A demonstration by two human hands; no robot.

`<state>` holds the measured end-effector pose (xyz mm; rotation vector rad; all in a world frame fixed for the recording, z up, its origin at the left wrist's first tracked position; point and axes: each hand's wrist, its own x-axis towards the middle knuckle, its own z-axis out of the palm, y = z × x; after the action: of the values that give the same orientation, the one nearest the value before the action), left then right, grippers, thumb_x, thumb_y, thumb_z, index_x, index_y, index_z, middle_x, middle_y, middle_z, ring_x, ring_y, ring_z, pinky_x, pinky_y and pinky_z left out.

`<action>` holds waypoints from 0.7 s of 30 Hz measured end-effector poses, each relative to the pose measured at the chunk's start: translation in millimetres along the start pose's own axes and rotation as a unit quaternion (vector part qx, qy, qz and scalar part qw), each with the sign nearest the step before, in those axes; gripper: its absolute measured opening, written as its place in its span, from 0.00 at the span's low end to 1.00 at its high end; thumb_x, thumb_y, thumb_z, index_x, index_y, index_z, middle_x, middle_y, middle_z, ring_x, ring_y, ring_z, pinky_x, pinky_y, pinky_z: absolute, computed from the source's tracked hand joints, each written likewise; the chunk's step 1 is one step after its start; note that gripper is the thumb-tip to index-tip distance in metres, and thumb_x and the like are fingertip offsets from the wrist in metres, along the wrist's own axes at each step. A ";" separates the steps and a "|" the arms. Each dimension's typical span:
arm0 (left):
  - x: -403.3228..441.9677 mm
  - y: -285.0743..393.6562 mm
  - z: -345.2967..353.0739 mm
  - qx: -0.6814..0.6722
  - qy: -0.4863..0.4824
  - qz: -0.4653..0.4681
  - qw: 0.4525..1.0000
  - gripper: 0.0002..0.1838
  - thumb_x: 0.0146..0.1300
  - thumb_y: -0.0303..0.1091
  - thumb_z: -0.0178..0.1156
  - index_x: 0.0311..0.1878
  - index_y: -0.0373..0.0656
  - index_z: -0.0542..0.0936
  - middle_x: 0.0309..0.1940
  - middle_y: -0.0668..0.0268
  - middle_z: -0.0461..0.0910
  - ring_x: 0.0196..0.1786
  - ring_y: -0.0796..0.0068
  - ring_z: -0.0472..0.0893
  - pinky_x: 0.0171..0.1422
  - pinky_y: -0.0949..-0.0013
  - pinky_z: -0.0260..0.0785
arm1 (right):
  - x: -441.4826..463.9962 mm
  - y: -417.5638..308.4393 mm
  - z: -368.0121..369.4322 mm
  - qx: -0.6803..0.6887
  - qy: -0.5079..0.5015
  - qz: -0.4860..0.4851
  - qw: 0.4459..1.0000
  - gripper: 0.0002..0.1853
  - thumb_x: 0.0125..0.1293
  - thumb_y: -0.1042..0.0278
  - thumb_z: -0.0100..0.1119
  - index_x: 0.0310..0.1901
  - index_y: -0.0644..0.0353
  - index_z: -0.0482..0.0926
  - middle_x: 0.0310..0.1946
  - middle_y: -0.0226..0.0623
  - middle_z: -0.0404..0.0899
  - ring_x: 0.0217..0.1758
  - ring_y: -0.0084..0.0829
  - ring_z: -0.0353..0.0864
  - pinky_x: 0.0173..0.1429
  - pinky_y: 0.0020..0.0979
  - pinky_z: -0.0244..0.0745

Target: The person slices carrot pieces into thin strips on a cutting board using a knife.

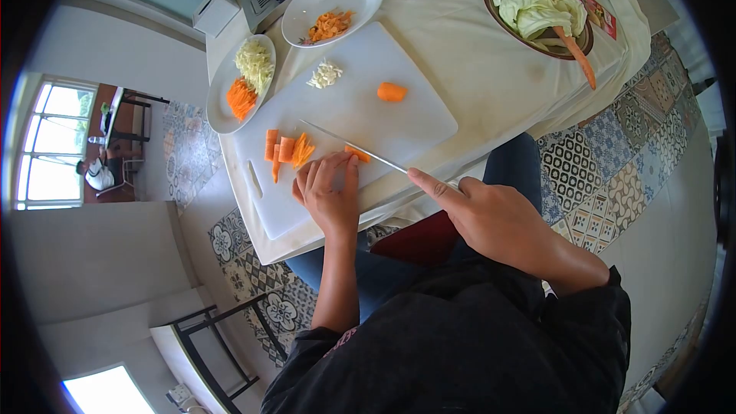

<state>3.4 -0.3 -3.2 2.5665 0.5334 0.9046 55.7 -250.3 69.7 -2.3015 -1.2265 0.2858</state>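
Observation:
My right hand (pixel 475 211) is closed round the handle of a knife (pixel 356 147), its forefinger stretched along the back of the blade. The blade points up and left over the white cutting board (pixel 383 61). My left hand (pixel 330 184) rests on the board with its fingertips on a small carrot piece (pixel 357 154), beside the blade. Left of it lie carrot chunks (pixel 279 147) and thin carrot strips (pixel 303 151). Farther up the board are a pile of chopped white pieces (pixel 325 74) and a thick carrot piece (pixel 392 92).
An oval plate (pixel 217 111) holds shredded carrot and pale shreds. Behind the board, a flowered plate (pixel 368 4) holds orange shreds. At the back right, a brown-rimmed bowl (pixel 492 11) holds cabbage and a carrot (pixel 575 57). A person (pixel 100 175) sits far off at left.

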 end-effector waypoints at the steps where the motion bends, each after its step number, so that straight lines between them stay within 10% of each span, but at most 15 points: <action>1: 0.4 0.7 0.0 0.002 -0.004 0.001 1.000 0.07 0.58 0.37 0.73 0.39 0.53 0.87 0.39 0.76 0.87 0.53 0.69 0.79 0.68 0.61 0.58 | 0.5 0.9 0.0 0.010 -0.001 0.000 1.000 0.38 0.67 0.73 0.56 0.79 0.46 0.60 0.25 0.42 0.75 0.22 0.43 0.80 0.28 0.41 0.78; 21: -0.7 0.6 -1.4 0.039 -0.019 0.020 0.999 0.08 0.56 0.32 0.71 0.40 0.52 0.84 0.42 0.75 0.85 0.52 0.67 0.79 0.69 0.59 0.58 | -1.7 3.3 0.8 0.038 -0.057 0.011 0.998 0.39 0.68 0.73 0.54 0.81 0.46 0.57 0.25 0.45 0.75 0.22 0.45 0.79 0.29 0.44 0.77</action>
<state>2.1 -0.9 -2.2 2.6669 0.5172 0.8637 56.8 -252.9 67.3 -2.2612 -1.2242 0.4701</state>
